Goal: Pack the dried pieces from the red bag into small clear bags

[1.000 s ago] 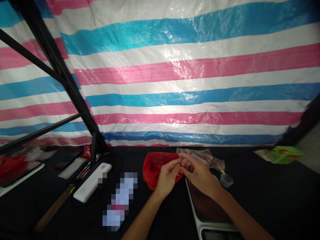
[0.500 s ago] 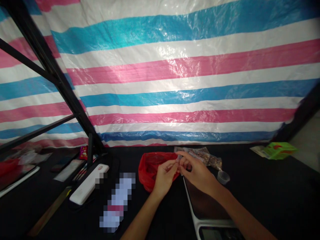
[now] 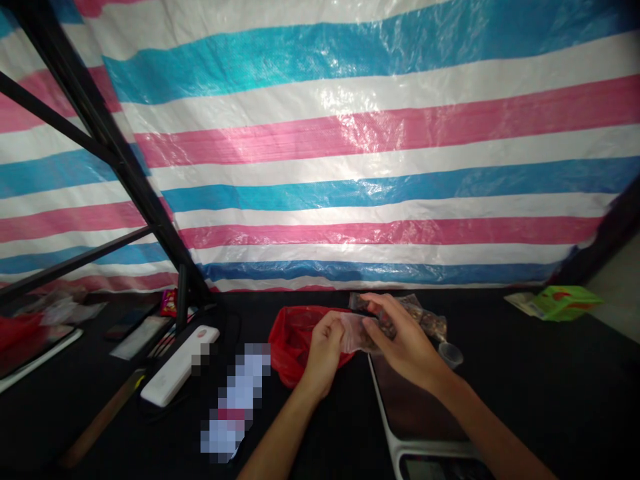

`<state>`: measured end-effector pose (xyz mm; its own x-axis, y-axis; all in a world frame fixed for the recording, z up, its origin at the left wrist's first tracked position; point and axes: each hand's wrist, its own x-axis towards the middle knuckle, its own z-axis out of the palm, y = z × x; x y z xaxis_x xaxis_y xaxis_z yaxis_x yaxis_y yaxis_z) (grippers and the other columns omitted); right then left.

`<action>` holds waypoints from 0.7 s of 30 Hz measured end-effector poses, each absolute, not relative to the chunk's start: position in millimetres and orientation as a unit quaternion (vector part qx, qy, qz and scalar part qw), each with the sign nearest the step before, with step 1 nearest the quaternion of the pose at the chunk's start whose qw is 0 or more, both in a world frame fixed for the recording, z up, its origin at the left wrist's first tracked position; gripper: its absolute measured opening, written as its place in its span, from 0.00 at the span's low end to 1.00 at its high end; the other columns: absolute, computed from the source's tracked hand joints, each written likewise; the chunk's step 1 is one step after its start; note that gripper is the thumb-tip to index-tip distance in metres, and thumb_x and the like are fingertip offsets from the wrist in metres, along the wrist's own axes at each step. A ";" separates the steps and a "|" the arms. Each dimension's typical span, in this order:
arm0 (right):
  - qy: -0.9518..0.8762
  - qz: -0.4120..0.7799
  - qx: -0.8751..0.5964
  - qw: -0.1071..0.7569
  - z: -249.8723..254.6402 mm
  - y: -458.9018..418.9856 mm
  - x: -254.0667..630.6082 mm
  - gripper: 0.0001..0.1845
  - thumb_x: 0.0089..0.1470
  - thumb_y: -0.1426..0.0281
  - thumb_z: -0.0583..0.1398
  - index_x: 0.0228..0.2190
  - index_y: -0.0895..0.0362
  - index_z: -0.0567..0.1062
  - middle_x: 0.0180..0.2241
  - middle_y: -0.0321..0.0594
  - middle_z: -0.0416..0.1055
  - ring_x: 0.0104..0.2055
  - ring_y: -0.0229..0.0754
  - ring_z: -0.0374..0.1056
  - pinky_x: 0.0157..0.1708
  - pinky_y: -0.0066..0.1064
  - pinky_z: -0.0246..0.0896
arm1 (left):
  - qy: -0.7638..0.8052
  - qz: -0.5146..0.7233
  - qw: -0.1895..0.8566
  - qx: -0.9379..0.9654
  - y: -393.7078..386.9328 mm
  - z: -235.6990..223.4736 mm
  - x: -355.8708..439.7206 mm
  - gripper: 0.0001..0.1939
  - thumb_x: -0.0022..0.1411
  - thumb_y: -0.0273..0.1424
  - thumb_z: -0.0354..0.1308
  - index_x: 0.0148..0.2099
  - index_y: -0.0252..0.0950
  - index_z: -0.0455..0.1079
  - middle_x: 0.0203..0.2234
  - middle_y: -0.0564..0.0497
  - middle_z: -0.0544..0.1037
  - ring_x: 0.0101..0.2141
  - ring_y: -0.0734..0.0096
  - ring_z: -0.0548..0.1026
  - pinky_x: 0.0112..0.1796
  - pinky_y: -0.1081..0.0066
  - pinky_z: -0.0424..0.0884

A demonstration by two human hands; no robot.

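My left hand (image 3: 321,352) and my right hand (image 3: 400,341) meet over the black table, both pinching a small clear plastic bag (image 3: 356,332) stretched between them. Just behind my left hand lies a crumpled red plastic bag (image 3: 290,337). A larger clear bag of brown bits (image 3: 423,319) lies beyond my right hand. My right forearm crosses above a digital scale (image 3: 420,417) with a dark platform.
A small clear cup (image 3: 451,355) stands right of the scale. A white flat device (image 3: 179,365) and a blurred-out object lie to the left. A green packet (image 3: 565,301) sits far right. Black metal frame bars (image 3: 125,173) rise at left before a striped tarp (image 3: 380,140).
The small clear bag now shows spread between my two hands; before, the fingertips were pinched close together. My right hand has lifted slightly. The view shifted a little.
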<state>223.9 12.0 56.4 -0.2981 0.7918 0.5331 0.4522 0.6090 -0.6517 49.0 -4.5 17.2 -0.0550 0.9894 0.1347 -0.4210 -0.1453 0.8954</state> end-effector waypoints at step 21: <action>-0.826 0.316 -0.372 0.280 71.2 48.6 178.6 0.29 0.57 0.74 0.60 0.60 0.50 0.70 0.34 0.36 0.79 0.34 0.43 0.75 0.33 0.30 0.62 | 0.492 0.430 0.027 0.757 -11.1 35.0 -6.2 0.43 0.53 0.21 0.59 0.71 0.43 0.58 0.63 0.42 0.70 0.63 0.48 0.67 0.64 0.46 0.61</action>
